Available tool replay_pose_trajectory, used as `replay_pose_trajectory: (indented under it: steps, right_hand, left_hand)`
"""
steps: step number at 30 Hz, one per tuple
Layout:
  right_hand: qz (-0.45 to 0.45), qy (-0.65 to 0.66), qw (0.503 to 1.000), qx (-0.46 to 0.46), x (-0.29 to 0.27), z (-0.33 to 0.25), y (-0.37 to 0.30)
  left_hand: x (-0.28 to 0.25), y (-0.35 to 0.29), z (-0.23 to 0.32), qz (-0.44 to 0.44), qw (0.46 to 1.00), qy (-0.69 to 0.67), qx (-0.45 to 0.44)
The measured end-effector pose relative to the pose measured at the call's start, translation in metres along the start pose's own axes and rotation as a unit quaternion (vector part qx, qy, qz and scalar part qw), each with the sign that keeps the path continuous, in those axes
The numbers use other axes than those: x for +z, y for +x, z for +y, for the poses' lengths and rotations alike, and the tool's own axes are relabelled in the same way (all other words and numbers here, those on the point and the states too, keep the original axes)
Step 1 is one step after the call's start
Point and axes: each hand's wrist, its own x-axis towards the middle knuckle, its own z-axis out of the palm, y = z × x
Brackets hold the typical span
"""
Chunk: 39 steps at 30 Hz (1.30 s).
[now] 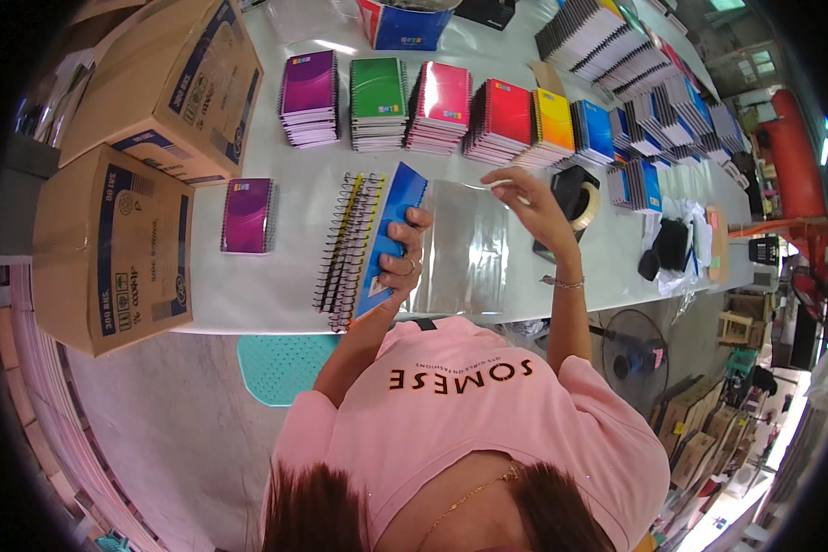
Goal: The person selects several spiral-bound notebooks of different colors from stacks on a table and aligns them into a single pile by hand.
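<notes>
My left hand (407, 253) is wrapped round a bundle of spiral notebooks (385, 253), held on edge at the table's near side. A blue cover faces my palm, and black and yellow wire coils fan out to the left. My right hand (527, 210) is raised with its fingers apart and loosely bent, holding nothing. Below and left of it, clear plastic bags (465, 258) lie flat on the table. Just beyond its wrist stands a black tape dispenser (545, 239) with a roll of tape (587, 208).
Notebook stacks stand in a row across the far side: purple (309, 87), green (377, 87), pink (443, 92), red (506, 110), yellow (553, 115) and blue (595, 124). A separate purple stack (247, 214) sits left, beside cardboard boxes (110, 248). More notebooks (607, 55) are piled far right.
</notes>
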Motion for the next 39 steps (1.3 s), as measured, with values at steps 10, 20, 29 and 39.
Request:
replay_pose_trajectory:
  steps: [10,20,29,39]
  right_hand:
    - [-0.014,-0.068,0.996,0.063,-0.056,0.028,-0.025]
    - [0.239,-0.452,0.859,-0.026,-0.203,0.152,0.013]
    - [0.318,-0.394,0.850,-0.144,-0.206,0.136,-0.017]
    - [0.322,0.043,0.939,-0.115,-0.124,-0.019,-0.034]
  left_hand:
    - [-0.052,0.036,-0.014,-0.037,0.999,0.024,0.009]
    - [-0.106,0.062,-0.033,0.016,0.997,0.043,0.069]
    - [-0.134,0.066,-0.034,0.048,0.982,0.090,0.157]
    - [-0.117,0.052,-0.032,0.041,0.964,0.177,0.194]
